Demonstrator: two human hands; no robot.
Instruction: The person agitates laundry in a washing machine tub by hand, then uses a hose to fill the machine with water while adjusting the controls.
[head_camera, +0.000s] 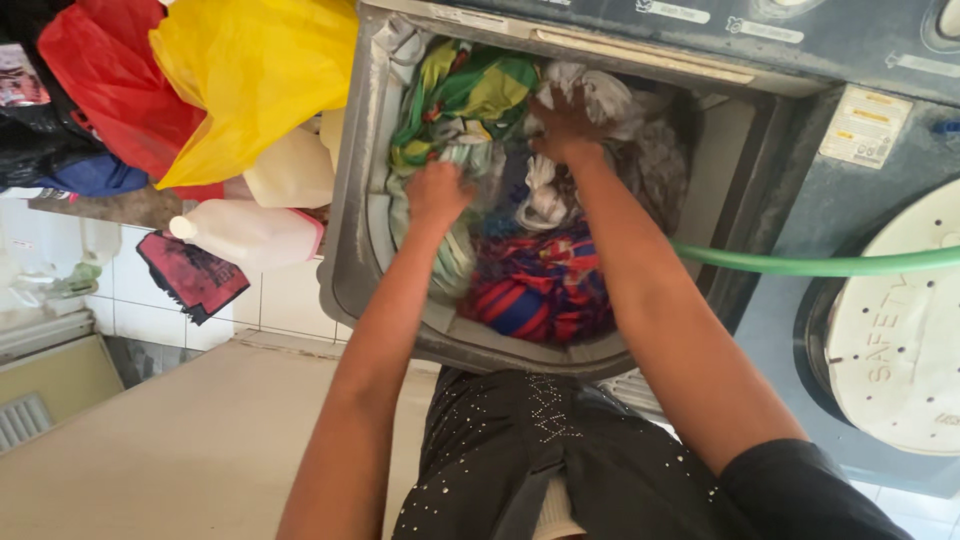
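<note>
Both arms reach deep into the washing machine tub (352, 250), upper centre of frame. Left hand (437, 192) is bunched in a fist on a pale green garment (452, 255); right hand (562, 125), fingers spread, presses on white cloth (600, 95). A green hose (820, 264) crosses at right.

Both of your arms stretched forward and away from you, bare from the upper arm to the wrist, nearly parallel and close together. Your left hand (438, 192) sat nearer to you, curled into a loose fist with the knuckles up and the fingers tucked under. Your right hand (563, 122) reached farther, palm down, fingers spread and bent slightly at the tips, a little blurred. Your right forearm ran diagonally from the lower right; a dark short sleeve covered that shoulder.
</note>
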